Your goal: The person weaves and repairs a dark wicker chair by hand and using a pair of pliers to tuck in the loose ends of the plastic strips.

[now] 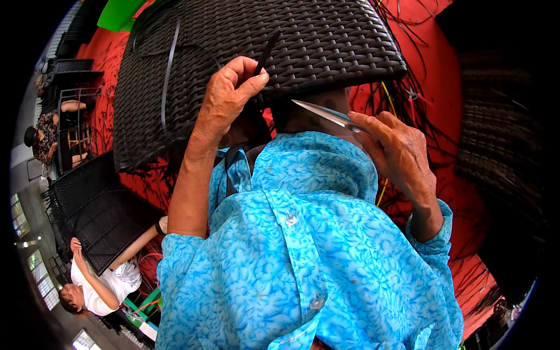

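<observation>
The left hand (228, 94) pinches a flat black strip (268, 51) slanting up-right over the black woven panel (338, 38), while the right hand (401, 149) clasps a silver pointed metal blade (324, 112) aimed leftward, apart from the strip.

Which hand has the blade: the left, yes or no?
No, the right hand holds the blade; the left hand pinches a strip.

Red floor (438, 73) on both sides, bright paned windows (39, 269) at far left.
</observation>
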The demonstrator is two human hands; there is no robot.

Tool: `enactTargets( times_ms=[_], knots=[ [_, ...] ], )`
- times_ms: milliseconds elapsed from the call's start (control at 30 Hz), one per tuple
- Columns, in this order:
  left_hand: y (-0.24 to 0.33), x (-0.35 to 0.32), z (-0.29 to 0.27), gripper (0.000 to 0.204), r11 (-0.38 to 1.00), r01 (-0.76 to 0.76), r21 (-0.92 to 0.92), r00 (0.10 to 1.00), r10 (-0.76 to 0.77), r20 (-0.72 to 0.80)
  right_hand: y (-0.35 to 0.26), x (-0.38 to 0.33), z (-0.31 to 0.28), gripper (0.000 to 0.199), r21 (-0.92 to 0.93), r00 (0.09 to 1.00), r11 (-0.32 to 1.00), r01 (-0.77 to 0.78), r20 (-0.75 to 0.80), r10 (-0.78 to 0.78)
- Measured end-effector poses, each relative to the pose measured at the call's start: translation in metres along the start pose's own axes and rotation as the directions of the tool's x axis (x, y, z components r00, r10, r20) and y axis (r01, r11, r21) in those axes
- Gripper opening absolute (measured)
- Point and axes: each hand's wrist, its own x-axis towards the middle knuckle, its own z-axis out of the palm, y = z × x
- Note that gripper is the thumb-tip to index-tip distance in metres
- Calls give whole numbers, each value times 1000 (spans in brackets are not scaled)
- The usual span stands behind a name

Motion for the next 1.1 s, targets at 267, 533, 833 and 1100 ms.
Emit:
enactTargets(
  times_ms=[267, 533, 833, 1100],
  knots=[
    [4, -6, -6, 9, 917, -138, 374, 989, 150, -3, -8, 11, -3, 27, -59, 999, 998, 28, -29, -30],
    [-1, -5, 3, 9, 658, -393, 642, 902, 413, 128, -18, 17, -12, 29, -159, 1000, 987, 22, 8, -21],
    [-2, -9, 5, 13, 397, -501, 769, 809, 530, 253, -36, 40, -34, 21, -244, 983, 953, 178, 80, -163],
    [-12, -14, 7, 18, 275, -512, 814, 754, 598, 273, -57, 46, -42, 18, -430, 964, 871, 239, 213, -160]
  ],
)
